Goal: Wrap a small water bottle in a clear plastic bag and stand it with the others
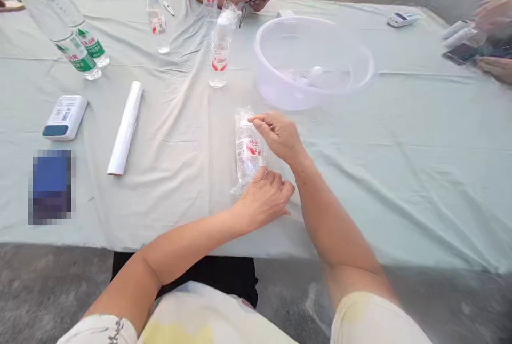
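A clear plastic bottle with a red-and-white label lies on the covered table in front of me, its cap end pointing away. Loose clear plastic film surrounds it and sticks out at both ends. My right hand reaches over the cap end, thumb and forefinger pinched together on the film there. At the bottle's near end, my left hand is closed with the fingers curled under. What those fingers grip is hidden.
A translucent basin holding bottles stands beyond my hands. Upright bottles are nearby. At left lie a white film roll, a white-and-blue box and a blurred-out blue item. Two other people's hands hold things across the table.
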The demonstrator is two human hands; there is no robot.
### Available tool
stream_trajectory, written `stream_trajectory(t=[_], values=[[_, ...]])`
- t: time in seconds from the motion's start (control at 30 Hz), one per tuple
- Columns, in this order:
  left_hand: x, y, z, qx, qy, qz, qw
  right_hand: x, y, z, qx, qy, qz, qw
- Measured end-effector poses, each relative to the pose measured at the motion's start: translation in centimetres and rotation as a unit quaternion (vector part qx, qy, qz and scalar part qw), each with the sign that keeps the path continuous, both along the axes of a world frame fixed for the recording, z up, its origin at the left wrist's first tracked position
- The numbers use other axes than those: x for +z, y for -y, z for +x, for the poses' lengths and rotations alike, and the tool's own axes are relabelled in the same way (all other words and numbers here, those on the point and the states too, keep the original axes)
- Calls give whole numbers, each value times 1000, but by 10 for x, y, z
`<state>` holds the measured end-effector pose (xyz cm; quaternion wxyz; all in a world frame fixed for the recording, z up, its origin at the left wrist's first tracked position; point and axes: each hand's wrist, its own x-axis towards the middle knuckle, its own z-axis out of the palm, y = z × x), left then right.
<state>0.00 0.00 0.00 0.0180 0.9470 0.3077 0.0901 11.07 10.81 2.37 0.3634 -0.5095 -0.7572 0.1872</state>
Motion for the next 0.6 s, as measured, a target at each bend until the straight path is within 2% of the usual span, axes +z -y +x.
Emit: stream_trajectory(t=[0.07,0.13,0.27,0.33,0.4,0.47,0.6], values=[[3,-2,10,-12,-12,-25,1000,-5,-6,-2,33,42,-21,998],[5,-3,18,-30,-21,-45,998,-10,-11,0,37,76,-39,996],[1,-6,28,-87,-21,-76,993,-16,-15,11,-38,124,-72,989],[-3,-4,28,-135,-12,-124,983,-16,-14,18,-89,135,-99,982],[-5,2,21,-169,3,-194,966,-13,-13,23,-124,140,-125,974],[-2,13,7,-174,18,-263,949,-9,-11,26,-147,141,-154,967],[22,29,-33,-142,83,-382,910,-4,-12,26,-158,138,-245,947]])
